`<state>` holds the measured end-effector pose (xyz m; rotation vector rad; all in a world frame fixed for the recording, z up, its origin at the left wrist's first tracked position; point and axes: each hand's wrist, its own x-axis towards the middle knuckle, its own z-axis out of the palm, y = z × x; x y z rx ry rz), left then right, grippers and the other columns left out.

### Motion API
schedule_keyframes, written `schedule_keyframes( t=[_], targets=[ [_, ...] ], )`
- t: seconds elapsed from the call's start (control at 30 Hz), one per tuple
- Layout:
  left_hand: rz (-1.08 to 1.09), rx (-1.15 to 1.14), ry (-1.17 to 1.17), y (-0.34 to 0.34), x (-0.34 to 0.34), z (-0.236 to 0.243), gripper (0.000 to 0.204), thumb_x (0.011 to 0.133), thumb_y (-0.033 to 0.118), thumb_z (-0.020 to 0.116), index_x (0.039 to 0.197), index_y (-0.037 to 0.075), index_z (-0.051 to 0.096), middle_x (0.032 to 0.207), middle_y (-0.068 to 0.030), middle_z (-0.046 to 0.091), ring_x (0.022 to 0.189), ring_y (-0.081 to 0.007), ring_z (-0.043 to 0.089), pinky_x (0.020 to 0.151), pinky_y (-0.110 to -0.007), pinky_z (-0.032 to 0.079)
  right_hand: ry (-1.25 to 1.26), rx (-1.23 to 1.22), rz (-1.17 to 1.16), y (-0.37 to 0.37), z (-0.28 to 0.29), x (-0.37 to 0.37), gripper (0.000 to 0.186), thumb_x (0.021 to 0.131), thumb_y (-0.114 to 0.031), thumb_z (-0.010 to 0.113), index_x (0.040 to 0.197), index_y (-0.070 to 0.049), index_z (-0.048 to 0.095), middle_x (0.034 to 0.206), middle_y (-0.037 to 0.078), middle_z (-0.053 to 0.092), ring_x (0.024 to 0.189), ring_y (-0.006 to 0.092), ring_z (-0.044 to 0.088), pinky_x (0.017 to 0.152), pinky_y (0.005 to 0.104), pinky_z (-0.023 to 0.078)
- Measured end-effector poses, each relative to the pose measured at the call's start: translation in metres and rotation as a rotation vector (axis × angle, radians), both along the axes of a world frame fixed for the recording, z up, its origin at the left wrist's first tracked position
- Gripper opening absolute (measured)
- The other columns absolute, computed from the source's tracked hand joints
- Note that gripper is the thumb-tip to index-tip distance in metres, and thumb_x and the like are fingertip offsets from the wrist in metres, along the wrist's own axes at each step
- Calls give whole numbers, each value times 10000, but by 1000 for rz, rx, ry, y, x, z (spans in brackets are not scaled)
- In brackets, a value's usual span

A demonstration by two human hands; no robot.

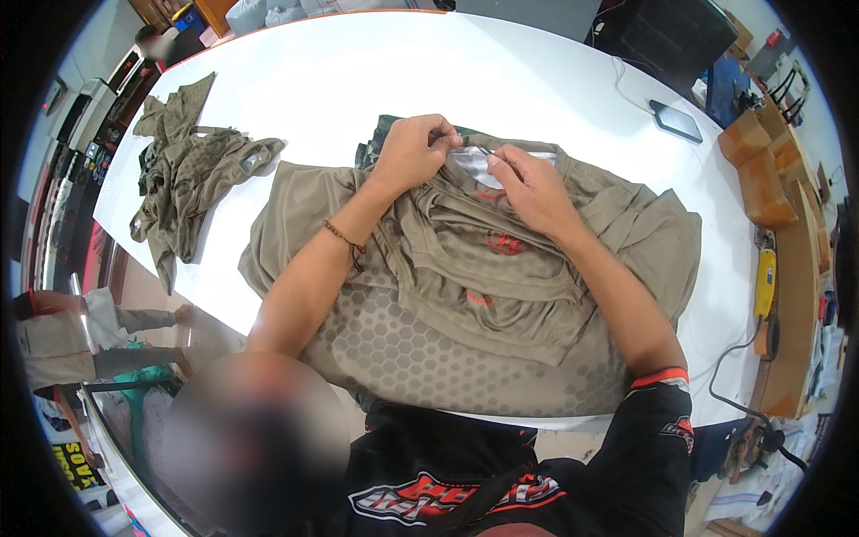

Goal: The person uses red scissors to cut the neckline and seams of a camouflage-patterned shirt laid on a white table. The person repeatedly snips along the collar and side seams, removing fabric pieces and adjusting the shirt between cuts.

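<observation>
Several olive-brown shirts (429,345) with a hexagon pattern lie piled before me on the white table (322,80). The uppermost shirt (617,215) has its neckline turned to the far side, showing a white inner patch and red print. My left hand (414,154) pinches the fabric at the left of that neckline. At the opening's right side, my right hand (534,190) is closed, thumb against fingers. A small dark tip shows at its fingertips; its kind is too small to tell. Dark green patterned cloth (365,154) shows behind my left hand.
More crumpled olive garments (192,157) lie on the left. A phone (676,121) with a white cable rests at the far right, near a black screen-like box (667,40). Cardboard boxes (761,166) and a yellow corded tool (765,282) line the right edge. Another person (98,336) is at left.
</observation>
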<state>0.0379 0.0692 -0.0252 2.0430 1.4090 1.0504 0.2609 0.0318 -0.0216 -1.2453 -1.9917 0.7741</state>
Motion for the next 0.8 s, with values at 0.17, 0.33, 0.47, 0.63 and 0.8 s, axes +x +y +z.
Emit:
schedule_keyframes(
  t=[0.17,0.33,0.47,0.63,0.8],
  targets=[
    [-63,73,91,-5,5,3,215,823,214,826,907,31,752,850,-116,727,709,-214,640,677,-347,512,40,-27,-28,4,-9,6,383,1030,-389,529,1036,-27,654,742,123,634,708,260,624,676,411,460],
    [-32,223,156,-2,8,-9,223,779,243,862,876,57,785,867,-104,719,696,-217,647,681,-352,519,36,-50,-12,5,-9,5,390,1041,-387,512,1047,-21,645,741,116,629,716,266,629,680,414,460],
    [-63,18,-41,4,3,-6,234,754,250,883,869,64,799,852,-89,733,707,-212,665,703,-351,526,23,-10,15,8,-13,6,388,1044,-378,499,1049,-15,637,762,146,647,741,321,638,690,441,462],
    [33,-196,-93,3,-3,3,198,788,221,868,851,46,799,794,-56,737,726,-147,650,714,-305,513,-88,-36,-22,15,-8,-1,396,1023,-393,519,1032,-11,626,766,185,669,772,392,654,700,479,471],
    [50,-304,-258,2,-7,5,172,856,198,819,878,30,785,785,-13,715,724,-99,597,737,-294,502,-206,67,-112,-1,3,-16,355,990,-381,577,1053,-36,625,740,166,684,724,391,675,652,492,501]
  ],
)
